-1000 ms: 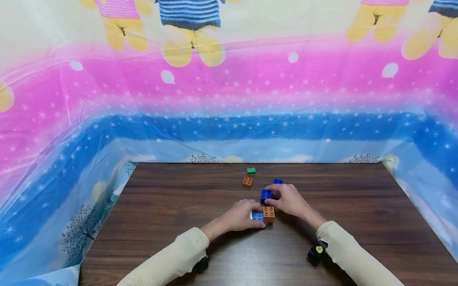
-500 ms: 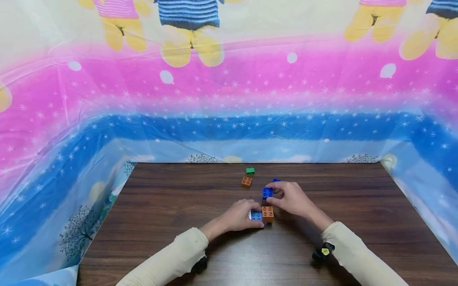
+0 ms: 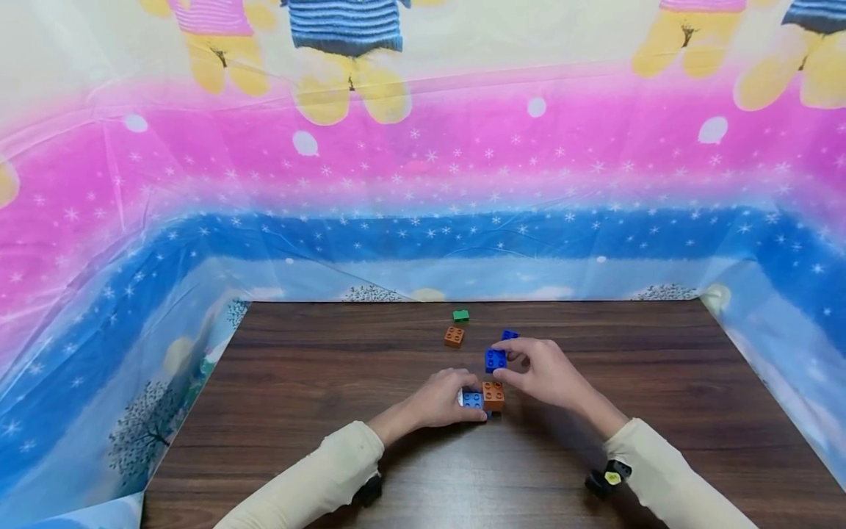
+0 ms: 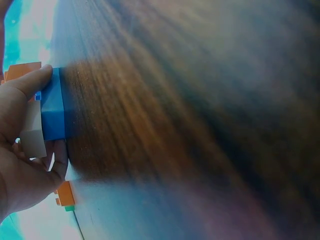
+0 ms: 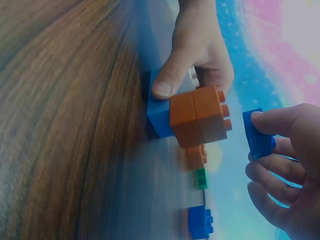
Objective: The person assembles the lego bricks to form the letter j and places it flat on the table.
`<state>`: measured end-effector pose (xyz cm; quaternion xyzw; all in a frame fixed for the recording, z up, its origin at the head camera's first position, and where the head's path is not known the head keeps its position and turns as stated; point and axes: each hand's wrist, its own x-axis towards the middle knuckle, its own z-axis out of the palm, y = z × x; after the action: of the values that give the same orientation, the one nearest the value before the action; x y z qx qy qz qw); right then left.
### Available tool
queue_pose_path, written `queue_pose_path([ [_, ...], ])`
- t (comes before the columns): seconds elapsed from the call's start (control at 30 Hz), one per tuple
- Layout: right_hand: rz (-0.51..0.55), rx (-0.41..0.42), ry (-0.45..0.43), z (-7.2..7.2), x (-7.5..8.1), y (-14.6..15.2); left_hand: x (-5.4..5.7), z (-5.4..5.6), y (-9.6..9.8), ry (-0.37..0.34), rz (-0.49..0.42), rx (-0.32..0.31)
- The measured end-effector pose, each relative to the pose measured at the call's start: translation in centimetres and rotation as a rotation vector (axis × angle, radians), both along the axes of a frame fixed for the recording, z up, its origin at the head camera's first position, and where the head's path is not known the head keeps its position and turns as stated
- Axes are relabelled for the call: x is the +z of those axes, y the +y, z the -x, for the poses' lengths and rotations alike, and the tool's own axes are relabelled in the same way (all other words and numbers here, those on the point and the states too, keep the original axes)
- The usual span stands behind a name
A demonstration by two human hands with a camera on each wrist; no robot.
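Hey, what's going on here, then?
Someone is handling toy building bricks at a wooden table. Their left hand grips a light blue brick that carries a white brick and two stacked orange bricks. Their right hand holds a dark blue brick above the table, apart from that build. Farther back lie a loose orange brick, a green brick and another blue brick.

In the head view, a left hand [image 3: 439, 398] is covering most of a white block [image 4: 33, 132], a right hand [image 3: 545, 373] is partly hiding the far blue block [image 3: 510, 334]; the left wrist's tabletop [image 4: 240, 85] is appearing blurred.
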<state>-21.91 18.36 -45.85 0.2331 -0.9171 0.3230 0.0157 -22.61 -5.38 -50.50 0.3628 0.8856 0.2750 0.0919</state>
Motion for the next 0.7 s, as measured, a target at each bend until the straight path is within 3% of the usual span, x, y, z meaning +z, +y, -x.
queue_pose_path([
  [0.3, -0.004, 0.028, 0.038, -1.3, 0.3, -0.4, 0.1, 0.0, 0.0, 0.000, -0.009, -0.003],
  [0.7, 0.019, 0.061, 0.008, -1.9, -0.6, -0.5, 0.1, 0.0, 0.1, -0.012, -0.031, -0.006],
])
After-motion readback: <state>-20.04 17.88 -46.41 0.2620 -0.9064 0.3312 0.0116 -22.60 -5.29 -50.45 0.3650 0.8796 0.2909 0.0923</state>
